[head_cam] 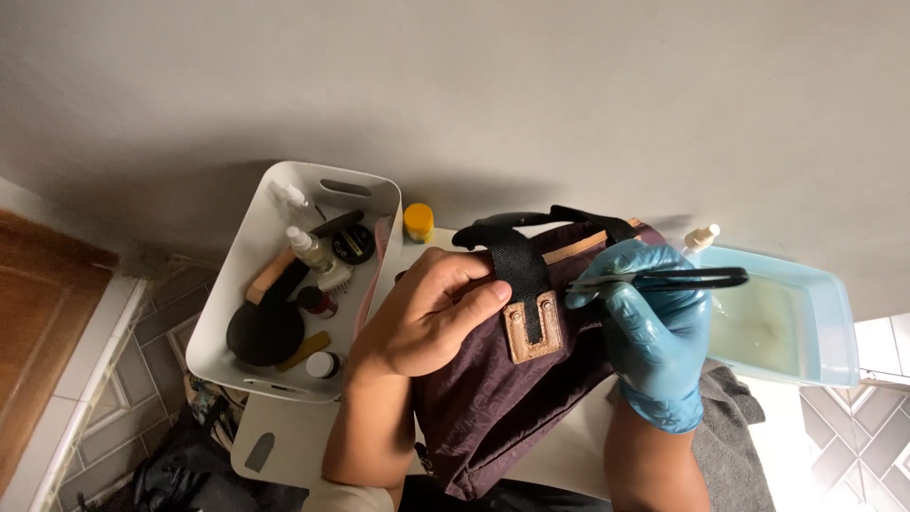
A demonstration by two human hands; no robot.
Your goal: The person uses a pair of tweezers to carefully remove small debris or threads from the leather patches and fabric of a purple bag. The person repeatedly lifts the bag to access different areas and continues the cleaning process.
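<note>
A dark purple fabric bag (493, 398) lies on a small white table in front of me. My bare left hand (431, 313) grips its top by the black webbing strap (521, 270), the thumb resting beside a tan leather patch (534, 332) riveted to the strap. My right hand (654, 337), in a blue glove, holds a thin black tool (678, 278) horizontally over the bag's top edge. The tool's tip sits near the strap.
A white plastic caddy (242, 365) at the left holds spray bottles, brushes, a round black pad and small jars. A yellow-capped jar (418, 222) stands behind the bag. At the right is a light blue basin (829, 308) with liquid, and a grey cloth (730, 417) below it.
</note>
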